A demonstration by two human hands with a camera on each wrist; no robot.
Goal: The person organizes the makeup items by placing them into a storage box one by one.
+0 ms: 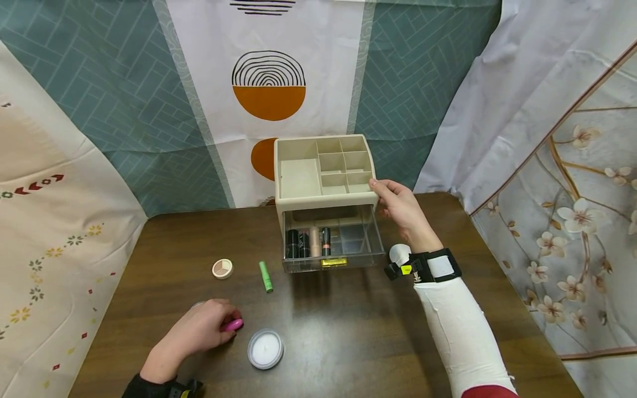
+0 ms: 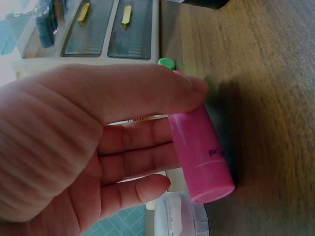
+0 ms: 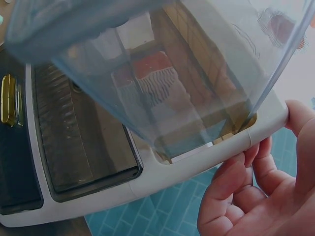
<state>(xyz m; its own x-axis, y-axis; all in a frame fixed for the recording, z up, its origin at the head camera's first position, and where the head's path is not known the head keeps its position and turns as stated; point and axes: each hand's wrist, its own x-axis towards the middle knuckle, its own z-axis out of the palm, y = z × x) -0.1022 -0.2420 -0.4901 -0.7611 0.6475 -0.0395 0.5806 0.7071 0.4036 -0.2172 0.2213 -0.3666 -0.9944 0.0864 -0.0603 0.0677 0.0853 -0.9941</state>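
Observation:
My left hand [image 1: 204, 326] pinches a pink tube [image 2: 202, 147] between thumb and fingers, low over the wooden table. Dark lettering marks the tube's side. My right hand [image 1: 402, 210] holds the right edge of a cream cosmetics organizer [image 1: 325, 203], thumb on top and fingers curled below. The organizer's clear top drawer [image 1: 359, 258] is pulled out. In its left part stand black tubes [image 1: 292, 244], a beige tube [image 1: 314, 241] and a black-and-pink one [image 1: 325, 241]. Two lower drawers with gold handles are closed in the left wrist view.
A green tube [image 1: 266, 276] lies in front of the organizer, left of the drawer. Farther left is a small round compact [image 1: 222, 269]. A round clear-rimmed jar [image 1: 265, 349] stands right of my left hand. Patterned cloths [image 1: 418, 72] hang around the table.

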